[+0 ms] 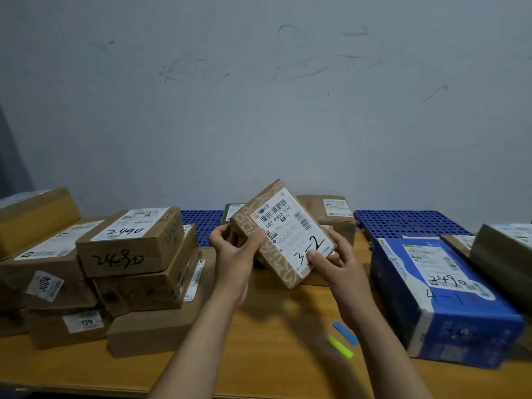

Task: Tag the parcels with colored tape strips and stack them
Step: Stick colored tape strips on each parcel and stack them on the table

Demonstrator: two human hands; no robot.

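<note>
Small brown parcel (283,234) marked 3-2 held tilted above wooden table (273,355), left hand (236,249) gripping its left end, right hand (335,262) clasping lower right corner, blue strip (345,333) and yellow strip (340,346) lying on table beside right forearm, stacked boxes (115,269) at left, blue box (440,295) at right.

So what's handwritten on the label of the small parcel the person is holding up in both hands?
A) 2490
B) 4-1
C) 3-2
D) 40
C: the white label on the small brown parcel, held tilted between the left hand and right hand, reads "3-2" in black marker; "2490" and "4-1" sit on the blue box to the right.
</note>
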